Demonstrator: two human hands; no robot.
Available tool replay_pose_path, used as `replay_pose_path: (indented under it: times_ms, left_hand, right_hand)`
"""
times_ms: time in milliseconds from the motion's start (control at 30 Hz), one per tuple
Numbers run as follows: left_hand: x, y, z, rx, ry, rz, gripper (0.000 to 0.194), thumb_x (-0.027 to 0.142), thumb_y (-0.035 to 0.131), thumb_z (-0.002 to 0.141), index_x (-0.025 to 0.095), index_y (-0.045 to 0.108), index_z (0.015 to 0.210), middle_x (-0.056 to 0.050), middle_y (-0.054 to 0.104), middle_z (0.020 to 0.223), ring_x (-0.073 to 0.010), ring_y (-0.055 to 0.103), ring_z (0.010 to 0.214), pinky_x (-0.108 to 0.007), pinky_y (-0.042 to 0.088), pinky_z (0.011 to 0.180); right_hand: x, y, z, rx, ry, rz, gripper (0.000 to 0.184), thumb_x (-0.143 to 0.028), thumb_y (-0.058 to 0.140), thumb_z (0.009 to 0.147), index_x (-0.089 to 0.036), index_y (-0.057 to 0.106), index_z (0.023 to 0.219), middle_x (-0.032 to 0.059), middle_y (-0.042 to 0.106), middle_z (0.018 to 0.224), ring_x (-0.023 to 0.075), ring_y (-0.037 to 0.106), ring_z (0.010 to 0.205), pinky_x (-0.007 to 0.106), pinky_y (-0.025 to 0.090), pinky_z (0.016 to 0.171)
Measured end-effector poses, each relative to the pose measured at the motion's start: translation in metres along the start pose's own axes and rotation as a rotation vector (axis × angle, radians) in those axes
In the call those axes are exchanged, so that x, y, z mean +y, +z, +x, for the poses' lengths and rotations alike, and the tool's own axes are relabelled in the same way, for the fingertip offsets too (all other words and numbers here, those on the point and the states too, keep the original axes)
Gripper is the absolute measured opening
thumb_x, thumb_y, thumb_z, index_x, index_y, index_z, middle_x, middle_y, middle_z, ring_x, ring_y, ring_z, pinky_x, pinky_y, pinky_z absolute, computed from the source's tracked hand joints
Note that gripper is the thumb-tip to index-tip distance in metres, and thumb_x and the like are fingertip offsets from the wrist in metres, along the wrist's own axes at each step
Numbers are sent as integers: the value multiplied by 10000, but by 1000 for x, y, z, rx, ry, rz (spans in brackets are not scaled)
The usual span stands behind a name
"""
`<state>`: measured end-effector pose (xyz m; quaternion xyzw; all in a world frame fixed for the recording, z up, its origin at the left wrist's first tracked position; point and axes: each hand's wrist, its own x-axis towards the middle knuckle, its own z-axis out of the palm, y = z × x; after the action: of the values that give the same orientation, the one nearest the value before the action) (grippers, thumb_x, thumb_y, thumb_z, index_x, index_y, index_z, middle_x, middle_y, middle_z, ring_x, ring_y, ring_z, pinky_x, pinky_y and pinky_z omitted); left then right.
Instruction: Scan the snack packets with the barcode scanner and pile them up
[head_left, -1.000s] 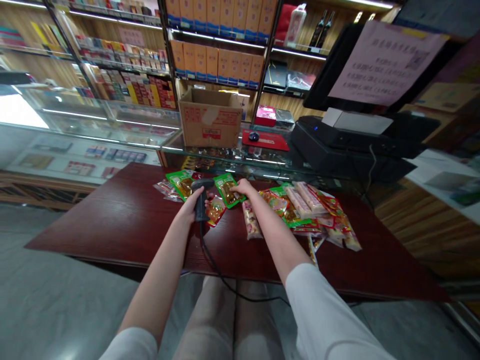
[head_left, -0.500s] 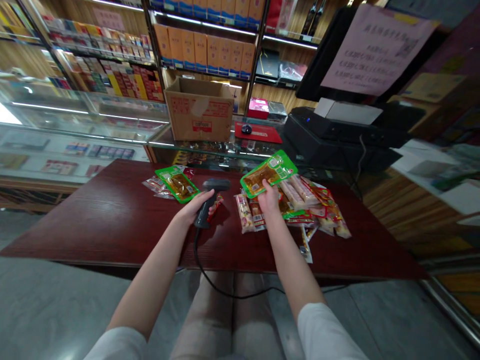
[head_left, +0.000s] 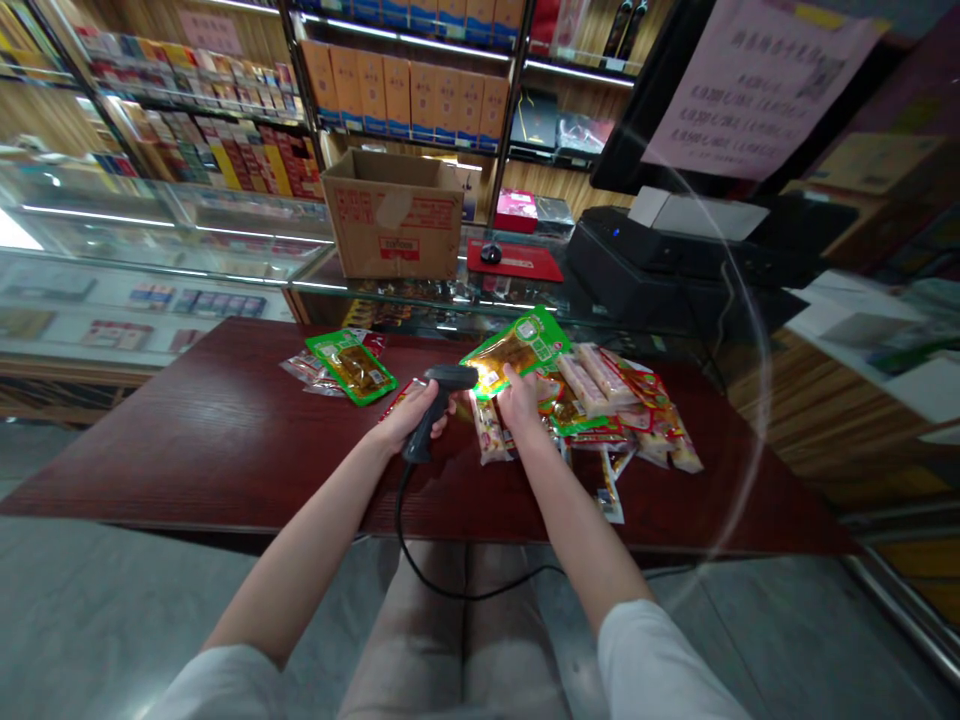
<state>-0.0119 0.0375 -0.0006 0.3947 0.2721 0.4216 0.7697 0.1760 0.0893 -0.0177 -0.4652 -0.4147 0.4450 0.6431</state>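
Observation:
My left hand (head_left: 411,418) is wrapped round the handle of a black barcode scanner (head_left: 429,405), whose cord hangs over the table edge. The scanner's head points right, and bright light falls on the lower left of a green-edged snack packet (head_left: 521,350). That packet is gripped by my right hand (head_left: 519,398), thumb on its front, tilted above a pile of snack packets (head_left: 600,395). Another green-edged snack packet (head_left: 351,366) lies on the table to the left, over some clear-wrapped packets (head_left: 311,372). A red-edged packet (head_left: 401,398) lies partly hidden behind my left hand.
The dark red wooden table (head_left: 225,440) stands before a glass counter. On the counter are an open cardboard box (head_left: 397,225), a mouse (head_left: 491,253) on a red mat (head_left: 529,262), and a black machine (head_left: 645,265) below a monitor with a paper sheet (head_left: 757,90).
The packet in my right hand has moved left and slightly down, closer to the scanner. The scanner has shifted a little right, and light now shines on the packet.

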Motion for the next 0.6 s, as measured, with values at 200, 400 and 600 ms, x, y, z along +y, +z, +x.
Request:
replay_pose_path:
  times_ms: [200,400,600]
  left_hand:
    - [8,-6,-3,108,51,51,535,612,683,751,116,596,934,-31,607,651,-77,486,409,-201,397,372]
    - [35,-17,-19,499,25,162,336,445,716,798,157,565,880,8,587,573,-91,519,401,-187,416,375]
    - [32,-26,-29,583,-30,167,193,286,666,860,125,603,945,-66,696,745,-98,573,438,-199,469,390]
  right_hand:
    - [-14,-13,3,94,-142,-215,315,-392,517,819,-209,537,1075,79,664,1046,210,622,1029,382,487,949]
    - [-55,-61,15,84,-211,-830,615,-182,527,767,-106,375,1357,214,619,1160,332,603,1101,504,425,1001]
    - [-68,-80,5,139,-436,-1199,638,-63,496,749,-86,386,1377,283,298,1486,391,324,1388,604,265,1101]
